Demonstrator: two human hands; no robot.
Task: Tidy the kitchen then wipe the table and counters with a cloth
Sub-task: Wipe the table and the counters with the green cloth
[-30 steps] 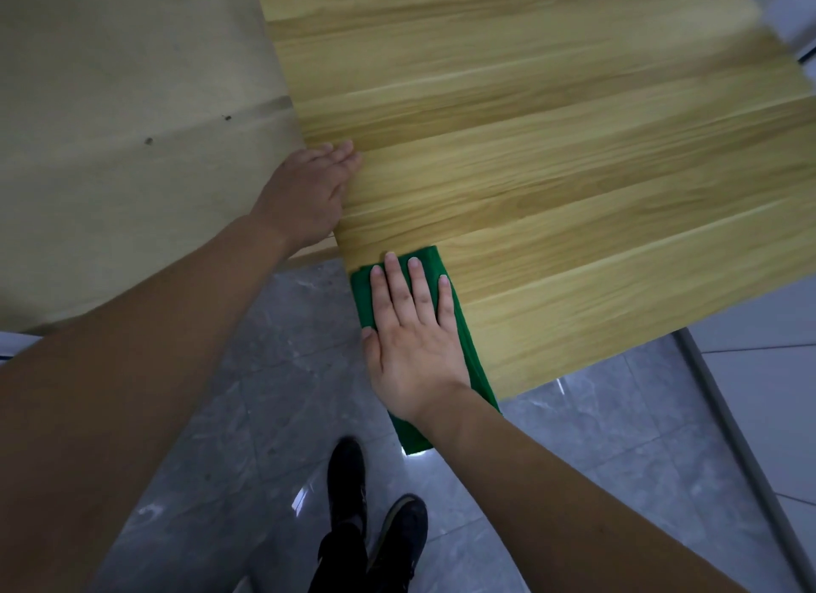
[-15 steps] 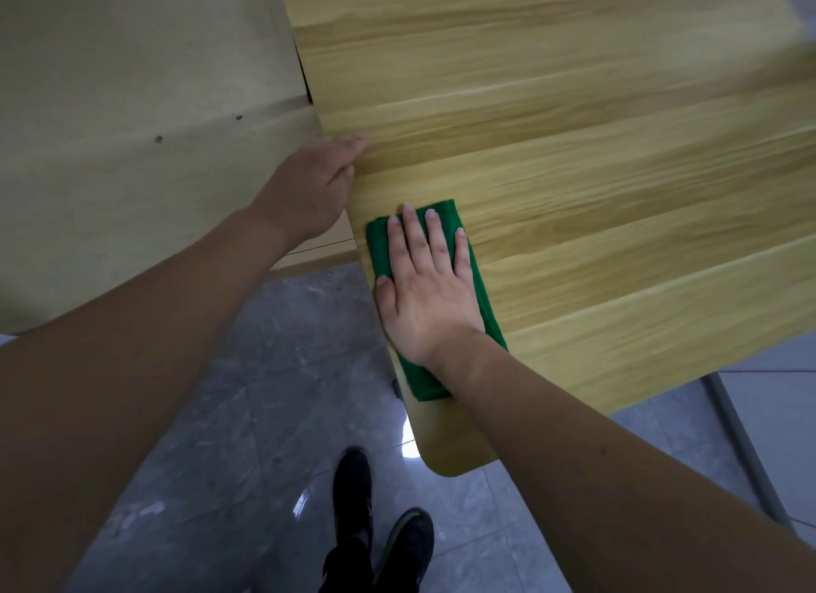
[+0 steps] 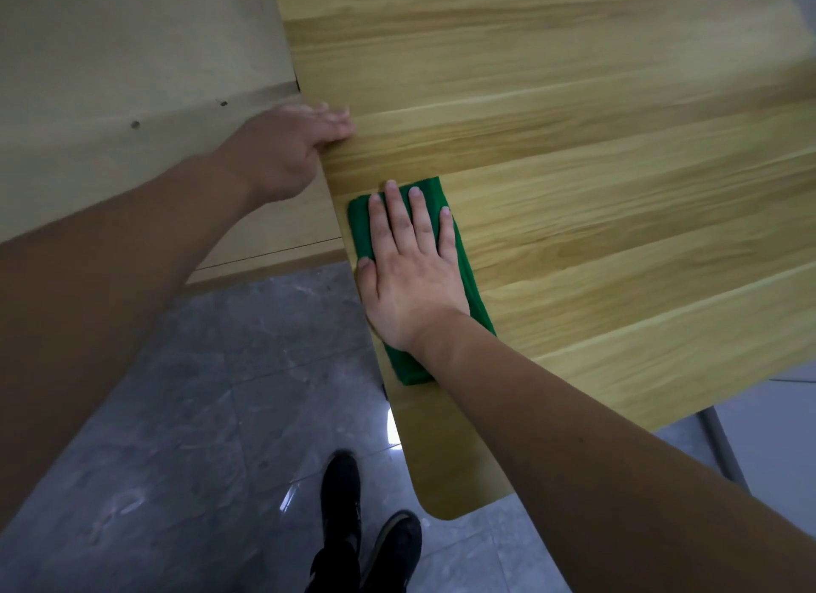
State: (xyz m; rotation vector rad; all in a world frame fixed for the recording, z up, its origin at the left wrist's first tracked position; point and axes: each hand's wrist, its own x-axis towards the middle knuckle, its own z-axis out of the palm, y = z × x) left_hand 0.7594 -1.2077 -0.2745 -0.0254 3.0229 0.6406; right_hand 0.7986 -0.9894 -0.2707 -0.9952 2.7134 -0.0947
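along the left edge of the wooden table (image 3: 574, 195) i've got the right hand (image 3: 408, 270) lying flat, fingers straight and slightly spread, pressing the folded green cloth (image 3: 468, 274) onto the top. over the last second the cloth has slid away from me, from hanging over the near corner to lying wholly on the wood beside the edge, with the rounded corner now bare below my wrist. i read that as a wiping stroke going up the edge strip, so this strip looks about covered while the wide run of table to the right is probably still to do.

the left hand (image 3: 287, 151) stays at the table's edge further up, fingers straight and together, resting on the wood and bracing; it holds nothing. the two hands are apart, the left one ahead of the cloth's path, so i'd expect to shift it or turn the stroke rightward soon.

left of the table stands a plain tan panel (image 3: 132, 84), close against the edge. below are grey floor tiles (image 3: 221, 416) and my black shoes (image 3: 366, 526).
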